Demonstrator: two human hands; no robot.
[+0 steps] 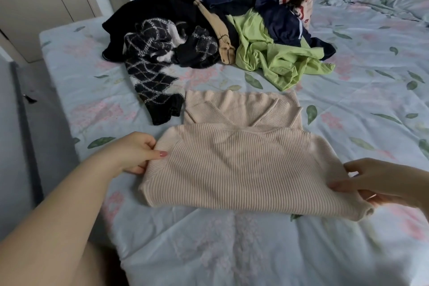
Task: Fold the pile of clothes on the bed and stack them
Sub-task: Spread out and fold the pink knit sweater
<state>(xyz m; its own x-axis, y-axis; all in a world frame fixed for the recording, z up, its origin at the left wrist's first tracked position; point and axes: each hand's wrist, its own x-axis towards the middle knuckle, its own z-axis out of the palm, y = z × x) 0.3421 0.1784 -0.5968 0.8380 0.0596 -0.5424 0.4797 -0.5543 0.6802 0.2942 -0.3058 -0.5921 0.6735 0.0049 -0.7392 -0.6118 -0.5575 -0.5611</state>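
Head view: looks early, with no finished stack in sight. Leaves the pile (pixel 209 30) unfolded on the far side of the bed (pixel 371 90), running from a black diamond-patterned knit (pixel 151 72) through a lime green top (pixel 278 60) to a navy piece (pixel 283 21). Has only 1 garment under way: the beige ribbed sweater (pixel 243 169), mid-bed, sleeves crossed in, near half doubling over them. Pinches the sweater's left edge with the left hand (pixel 139 153), thumb on top, fingers curled beneath. Grips the right edge with the right hand (pixel 380 181), thumb above, fingers under.
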